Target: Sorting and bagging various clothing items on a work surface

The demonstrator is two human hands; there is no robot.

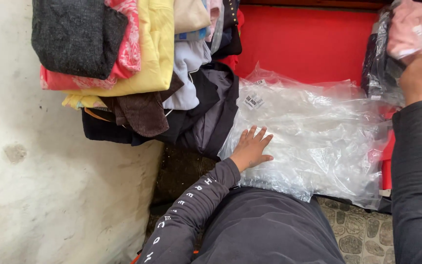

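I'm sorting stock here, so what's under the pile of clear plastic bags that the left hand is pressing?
The left hand lies flat on the clear plastic bags. A red surface shows behind and at the right edge beneath them. What lies directly under the pile is covered.

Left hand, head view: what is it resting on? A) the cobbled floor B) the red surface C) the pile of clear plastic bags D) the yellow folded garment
C: the left hand lies flat, fingers spread, on the pile of clear plastic bags, apart from the yellow folded garment in the stack further left.
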